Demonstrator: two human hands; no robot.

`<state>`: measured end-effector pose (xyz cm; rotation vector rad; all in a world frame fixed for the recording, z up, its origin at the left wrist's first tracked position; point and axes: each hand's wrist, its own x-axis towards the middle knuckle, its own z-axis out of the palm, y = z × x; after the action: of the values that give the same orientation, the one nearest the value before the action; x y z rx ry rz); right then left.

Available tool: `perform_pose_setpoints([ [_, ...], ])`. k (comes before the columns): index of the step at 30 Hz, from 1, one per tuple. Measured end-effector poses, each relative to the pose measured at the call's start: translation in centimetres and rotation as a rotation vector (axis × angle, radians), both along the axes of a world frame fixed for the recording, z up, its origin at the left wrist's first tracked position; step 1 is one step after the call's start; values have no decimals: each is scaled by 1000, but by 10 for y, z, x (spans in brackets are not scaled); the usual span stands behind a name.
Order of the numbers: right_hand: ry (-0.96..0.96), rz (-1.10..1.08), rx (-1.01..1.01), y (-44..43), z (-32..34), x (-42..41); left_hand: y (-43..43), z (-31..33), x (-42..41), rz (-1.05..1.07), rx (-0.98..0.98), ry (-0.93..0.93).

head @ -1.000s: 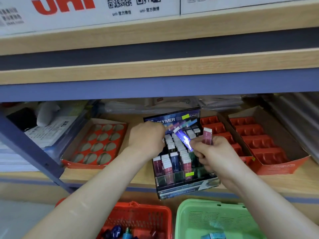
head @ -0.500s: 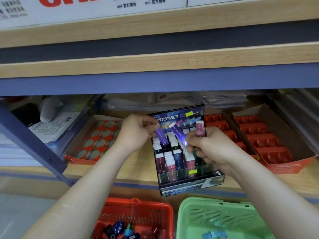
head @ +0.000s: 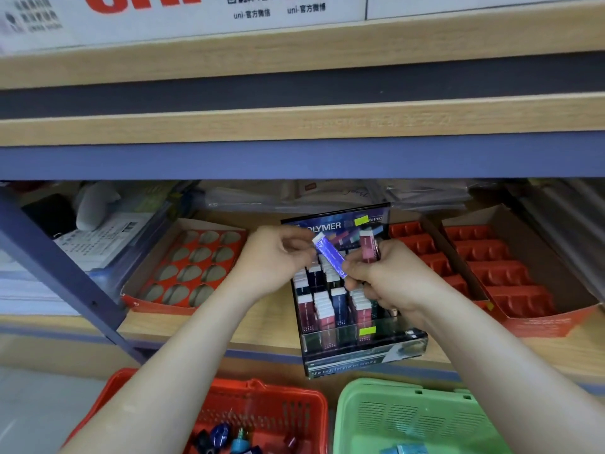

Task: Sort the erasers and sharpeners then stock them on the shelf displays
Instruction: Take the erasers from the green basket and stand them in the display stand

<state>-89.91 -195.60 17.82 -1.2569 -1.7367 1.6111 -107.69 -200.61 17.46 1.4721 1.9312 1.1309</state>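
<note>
Blue-sleeved, the blue eraser point(head: 329, 257) is sitting tilted in the right hand point(head: 389, 276), which is pinching it and a pink eraser point(head: 368, 249) above the display box point(head: 363, 347). The left hand point(head: 278, 260), carrying a purple one half a second ago, is now curling toward the blue one's white tip; blur is hiding whether it is gripping. One seems stocked, two are waiting. The back card point(head: 327, 226) is standing just behind the hands, the shelf beam point(head: 294, 158) is hanging overhead, and board is showing between box and red tray point(head: 154, 304).

A blue eraser point(head: 329, 258) tilted; a pink eraser point(head: 367, 250) upright; both above the eraser-filled display box point(head: 360, 353).
</note>
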Motion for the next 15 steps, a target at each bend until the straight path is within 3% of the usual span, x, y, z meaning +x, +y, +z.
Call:
perform_pose_setpoints([
  [2,10,12,-12,0,-1,-3,-6,6,3,-30,3,-343],
  [5,28,8,-7,-4,0,-3,-11,9,6,-1,89,-400],
  [7,72,-31,-19,-6,4,1,-12,8,2,62,124,-337],
  [12,299,-146,-262,-7,7,21,-12,3,-4,82,89,133],
  [15,377,-135,-326,-12,5,32,-13,7,-4,72,86,264],
])
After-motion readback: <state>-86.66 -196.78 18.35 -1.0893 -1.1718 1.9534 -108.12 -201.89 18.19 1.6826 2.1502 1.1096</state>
